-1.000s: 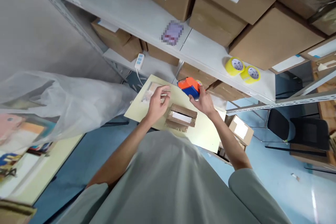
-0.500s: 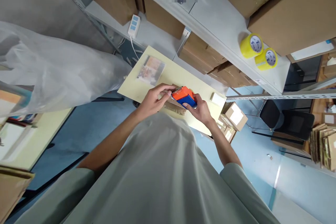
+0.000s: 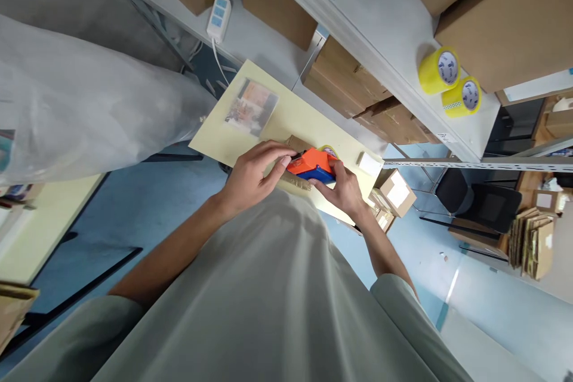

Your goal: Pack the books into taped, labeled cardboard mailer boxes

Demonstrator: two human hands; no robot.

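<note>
My right hand (image 3: 344, 192) is closed around the back of an orange and blue tape dispenser (image 3: 313, 161), held over the table. At its front end my left hand (image 3: 257, 173) has its thumb and fingers pinched together on the dark tip; any tape end between them is too small to make out. Just behind the dispenser shows part of a yellow tape roll (image 3: 329, 150); whether it is mounted there or lies on the table I cannot tell. Beneath the hands lies a brown cardboard box (image 3: 296, 181), partly hidden by them.
The pale yellow table (image 3: 215, 137) bears a plastic-sleeved picture (image 3: 251, 107) and a small white object (image 3: 369, 164). Two yellow tape rolls (image 3: 439, 70) stand on the shelf. A power strip (image 3: 219, 18), cardboard boxes (image 3: 344, 77) and a big plastic bag (image 3: 89, 101) surround the table.
The tape dispenser has turned and now lies flatter in my hands, with a yellow roll showing behind it. My left hand has come in closer over its tip. The camera view has shifted slightly.
</note>
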